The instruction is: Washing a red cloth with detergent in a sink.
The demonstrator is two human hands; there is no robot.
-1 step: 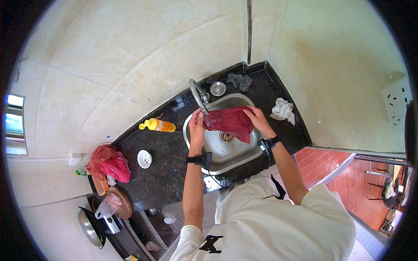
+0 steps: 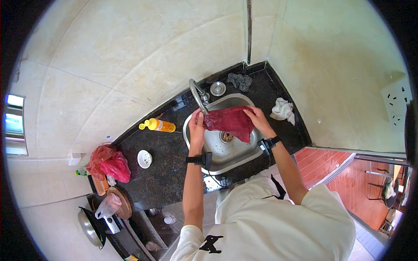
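Observation:
A wet dark red cloth (image 2: 229, 122) is stretched between my two hands over the steel sink (image 2: 209, 164). My left hand (image 2: 197, 125) pinches its left end, close under the spout of the faucet (image 2: 194, 92). At the upper right corner, my right hand (image 2: 258, 121) grips the cloth with the thumb on top. The lower right corner of the cloth hangs down beside the drain (image 2: 226, 137), where some food scraps lie. Water drops dot the basin's bottom. Whether water is running is hard to make out behind the spout.
Left of the sink lies a yellow bottle (image 2: 157, 125), with a white bowl (image 2: 144, 159) and red plastic bags (image 2: 109, 164) farther left. A drain plug (image 2: 218, 88), a grey scrubber (image 2: 239, 81) and a crumpled white cloth (image 2: 283, 111) rest around the sink's far and right sides.

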